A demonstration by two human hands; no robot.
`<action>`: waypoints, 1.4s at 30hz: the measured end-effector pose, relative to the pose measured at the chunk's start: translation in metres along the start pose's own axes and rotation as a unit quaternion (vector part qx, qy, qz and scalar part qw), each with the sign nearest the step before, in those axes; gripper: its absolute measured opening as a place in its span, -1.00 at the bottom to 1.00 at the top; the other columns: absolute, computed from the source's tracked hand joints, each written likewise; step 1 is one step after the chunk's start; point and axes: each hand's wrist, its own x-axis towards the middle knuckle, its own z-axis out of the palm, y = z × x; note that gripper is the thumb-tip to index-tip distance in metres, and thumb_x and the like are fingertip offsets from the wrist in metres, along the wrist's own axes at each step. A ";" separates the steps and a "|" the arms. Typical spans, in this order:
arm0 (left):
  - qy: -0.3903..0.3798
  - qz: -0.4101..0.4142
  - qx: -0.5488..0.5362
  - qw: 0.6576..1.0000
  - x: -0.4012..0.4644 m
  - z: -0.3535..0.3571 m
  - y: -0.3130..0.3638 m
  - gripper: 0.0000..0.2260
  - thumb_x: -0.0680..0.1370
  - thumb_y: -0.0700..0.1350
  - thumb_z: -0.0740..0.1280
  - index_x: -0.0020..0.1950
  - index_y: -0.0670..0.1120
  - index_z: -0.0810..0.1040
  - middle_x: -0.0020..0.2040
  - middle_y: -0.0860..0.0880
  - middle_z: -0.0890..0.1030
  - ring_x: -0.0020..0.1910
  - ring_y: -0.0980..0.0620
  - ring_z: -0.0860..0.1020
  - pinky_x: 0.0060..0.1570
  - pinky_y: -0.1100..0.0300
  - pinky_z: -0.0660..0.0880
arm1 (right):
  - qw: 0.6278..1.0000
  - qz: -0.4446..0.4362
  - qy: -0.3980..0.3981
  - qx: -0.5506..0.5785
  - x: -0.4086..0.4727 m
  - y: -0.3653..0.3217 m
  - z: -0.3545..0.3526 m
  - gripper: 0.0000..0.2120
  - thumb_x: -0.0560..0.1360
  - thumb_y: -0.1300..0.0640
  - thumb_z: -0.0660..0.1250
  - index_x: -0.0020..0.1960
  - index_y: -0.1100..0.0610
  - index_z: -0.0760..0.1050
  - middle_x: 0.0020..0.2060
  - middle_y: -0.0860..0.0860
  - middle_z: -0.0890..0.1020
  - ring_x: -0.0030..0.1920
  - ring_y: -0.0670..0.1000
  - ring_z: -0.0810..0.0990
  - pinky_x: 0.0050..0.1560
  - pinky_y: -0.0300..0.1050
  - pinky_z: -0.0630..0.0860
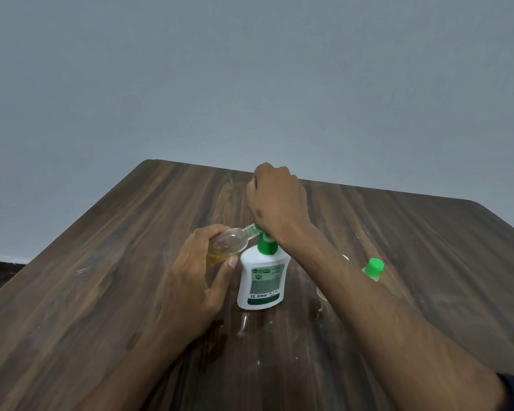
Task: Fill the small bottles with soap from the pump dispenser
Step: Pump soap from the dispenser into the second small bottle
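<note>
A white pump dispenser (261, 280) with a green collar and label stands upright at the table's middle. My right hand (275, 203) sits on top of its pump head, fingers curled over it, hiding the head. My left hand (196, 271) grips a small clear bottle (229, 243), tilted on its side with its open neck against the green nozzle. Amber soap lies in the bottle's lower part. A second small bottle with a green cap (374, 268) stands to the right, partly hidden behind my right forearm.
The dark wooden table (116, 262) has a wet smear (244, 324) just in front of the dispenser. A pale round object (321, 293) peeks out beside my right forearm. A grey wall rises behind the table's far edge.
</note>
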 end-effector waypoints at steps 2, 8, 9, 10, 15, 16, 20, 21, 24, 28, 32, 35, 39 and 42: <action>0.000 0.003 -0.002 1.000 0.000 0.000 -0.001 -0.67 0.61 -0.09 0.39 0.36 -0.09 0.50 0.21 0.09 0.58 0.15 0.21 0.56 0.09 0.39 0.47 | 1.000 0.008 -0.011 0.001 -0.001 0.001 0.001 -0.75 0.63 0.16 0.16 -0.23 0.10 0.29 -0.35 -0.02 0.38 -0.37 0.02 0.38 -0.26 -0.05 0.30; -0.001 0.004 -0.002 1.000 0.000 -0.001 0.000 -0.66 0.61 -0.09 0.39 0.37 -0.09 0.49 0.21 0.08 0.58 0.16 0.21 0.56 0.11 0.42 0.45 | 1.000 -0.003 0.003 -0.002 -0.001 0.000 -0.001 -0.69 0.63 0.15 0.16 -0.28 0.08 0.24 -0.37 -0.02 0.39 -0.39 0.01 0.38 -0.36 -0.07 0.24; -0.002 0.006 -0.003 1.000 0.000 0.000 0.000 -0.67 0.61 -0.10 0.39 0.36 -0.09 0.49 0.21 0.08 0.58 0.16 0.21 0.56 0.10 0.41 0.46 | 1.000 0.003 -0.001 -0.001 -0.002 0.001 0.000 -0.68 0.63 0.15 0.16 -0.29 0.08 0.23 -0.37 -0.02 0.39 -0.40 0.00 0.38 -0.37 -0.08 0.22; -0.004 0.007 -0.002 1.000 -0.001 0.000 0.000 -0.67 0.61 -0.10 0.39 0.36 -0.09 0.49 0.20 0.07 0.58 0.15 0.21 0.57 0.10 0.40 0.47 | 1.000 0.010 -0.008 0.002 -0.002 0.001 0.001 -0.68 0.63 0.16 0.17 -0.30 0.08 0.23 -0.38 -0.02 0.40 -0.40 0.00 0.39 -0.37 -0.08 0.22; -0.007 0.001 -0.004 1.000 -0.001 0.000 0.000 -0.67 0.62 -0.07 0.38 0.38 -0.07 0.48 0.21 0.07 0.59 0.14 0.14 0.59 0.08 0.36 0.49 | 1.000 0.002 0.000 0.007 -0.002 0.000 -0.001 -0.69 0.61 0.18 0.16 -0.30 0.09 0.23 -0.38 -0.01 0.40 -0.41 0.02 0.38 -0.31 -0.05 0.30; -0.006 0.002 -0.005 1.000 -0.001 0.000 -0.001 -0.67 0.62 -0.07 0.38 0.37 -0.08 0.49 0.21 0.06 0.59 0.14 0.15 0.59 0.09 0.35 0.49 | 1.000 0.004 0.000 0.007 -0.002 0.001 -0.001 -0.69 0.61 0.18 0.16 -0.30 0.08 0.22 -0.38 -0.01 0.40 -0.40 0.01 0.37 -0.31 -0.06 0.29; -0.008 0.004 -0.004 1.000 -0.002 0.001 0.000 -0.67 0.62 -0.08 0.38 0.36 -0.07 0.49 0.21 0.07 0.59 0.14 0.16 0.58 0.09 0.35 0.49 | 1.000 0.011 -0.014 0.005 -0.004 0.002 0.000 -0.69 0.62 0.17 0.15 -0.29 0.08 0.22 -0.37 -0.01 0.39 -0.36 0.05 0.40 -0.27 -0.04 0.32; -0.008 0.005 -0.003 1.000 -0.002 0.000 0.000 -0.67 0.62 -0.07 0.38 0.37 -0.06 0.48 0.21 0.07 0.59 0.14 0.17 0.58 0.09 0.37 0.48 | 1.000 0.006 -0.010 0.003 -0.003 0.001 -0.001 -0.69 0.62 0.17 0.15 -0.29 0.08 0.22 -0.37 -0.01 0.40 -0.37 0.04 0.40 -0.28 -0.03 0.32; -0.007 0.003 -0.003 1.000 0.000 0.000 0.000 -0.68 0.61 -0.09 0.38 0.36 -0.07 0.49 0.20 0.07 0.59 0.13 0.16 0.58 0.08 0.39 0.47 | 1.000 0.002 0.001 0.005 -0.002 0.001 -0.001 -0.68 0.63 0.16 0.15 -0.29 0.08 0.22 -0.37 -0.01 0.40 -0.39 0.01 0.38 -0.30 -0.05 0.30; -0.007 0.003 0.002 1.000 -0.002 -0.001 0.000 -0.68 0.61 -0.09 0.38 0.36 -0.07 0.49 0.20 0.09 0.58 0.15 0.20 0.57 0.11 0.42 0.45 | 1.000 0.010 -0.013 0.003 -0.004 0.001 0.000 -0.68 0.63 0.16 0.15 -0.29 0.07 0.21 -0.36 -0.02 0.39 -0.34 0.05 0.42 -0.27 -0.04 0.31; -0.007 0.005 0.006 1.000 -0.001 0.001 0.000 -0.67 0.62 -0.08 0.38 0.37 -0.05 0.47 0.21 0.11 0.56 0.15 0.24 0.56 0.10 0.44 0.44 | 1.000 0.000 0.002 0.003 -0.003 0.001 -0.002 -0.71 0.64 0.15 0.15 -0.26 0.08 0.25 -0.35 -0.01 0.41 -0.35 0.04 0.44 -0.27 -0.03 0.34; -0.004 0.009 0.003 1.000 -0.001 0.000 -0.001 -0.68 0.61 -0.10 0.38 0.36 -0.07 0.49 0.20 0.09 0.58 0.15 0.23 0.56 0.11 0.43 0.44 | 1.000 0.012 -0.010 0.003 -0.006 0.002 0.000 -0.68 0.65 0.15 0.15 -0.28 0.07 0.22 -0.36 -0.03 0.38 -0.35 0.04 0.42 -0.27 -0.05 0.30; -0.004 0.004 0.001 1.000 -0.002 0.001 0.000 -0.69 0.63 -0.02 0.35 0.37 -0.02 0.47 0.20 0.13 0.57 0.14 0.25 0.56 0.10 0.45 0.43 | 1.000 -0.008 0.003 0.006 -0.005 0.001 -0.002 -0.73 0.64 0.14 0.16 -0.25 0.09 0.30 -0.35 -0.01 0.45 -0.30 0.09 0.52 -0.27 0.00 0.43; -0.001 0.004 0.003 1.000 -0.002 0.001 -0.001 -0.69 0.62 -0.05 0.37 0.36 -0.04 0.48 0.19 0.11 0.58 0.13 0.23 0.56 0.08 0.44 0.43 | 1.000 -0.002 0.001 0.010 -0.006 0.001 -0.002 -0.79 0.65 0.13 0.15 -0.16 0.12 0.38 -0.33 -0.01 0.42 -0.29 0.09 0.49 -0.25 0.00 0.40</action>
